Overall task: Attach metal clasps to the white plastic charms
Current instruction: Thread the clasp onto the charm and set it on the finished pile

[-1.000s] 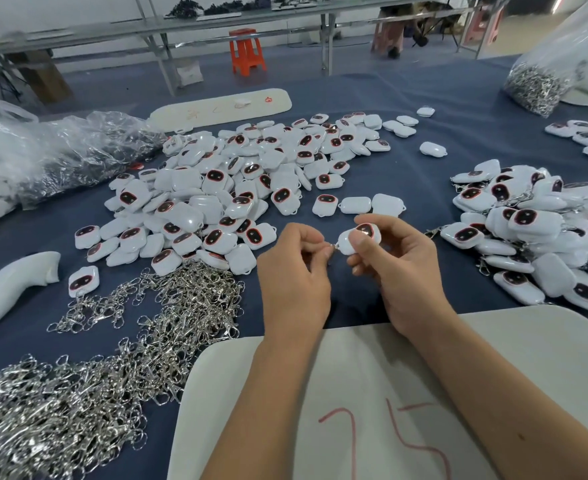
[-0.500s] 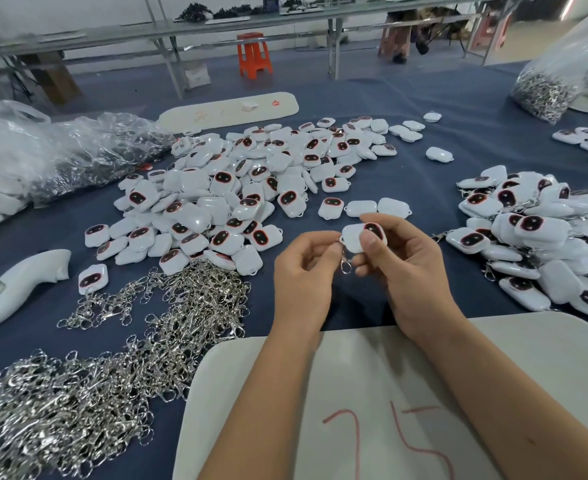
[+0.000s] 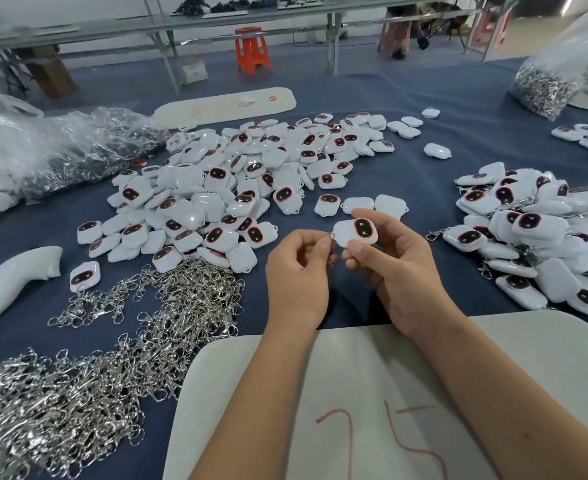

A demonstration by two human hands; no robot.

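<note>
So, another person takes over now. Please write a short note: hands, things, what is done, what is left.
Right hand grips one charm, face up.
Left hand pinches a clasp at the charm's left corner; whether it is hooked on cannot be seen.
Loose clasps lie at the left, the bare charm pile lies behind them.
Done: the right pile, where some clasps show.
Left: finish this charm, then the big pile.
</note>
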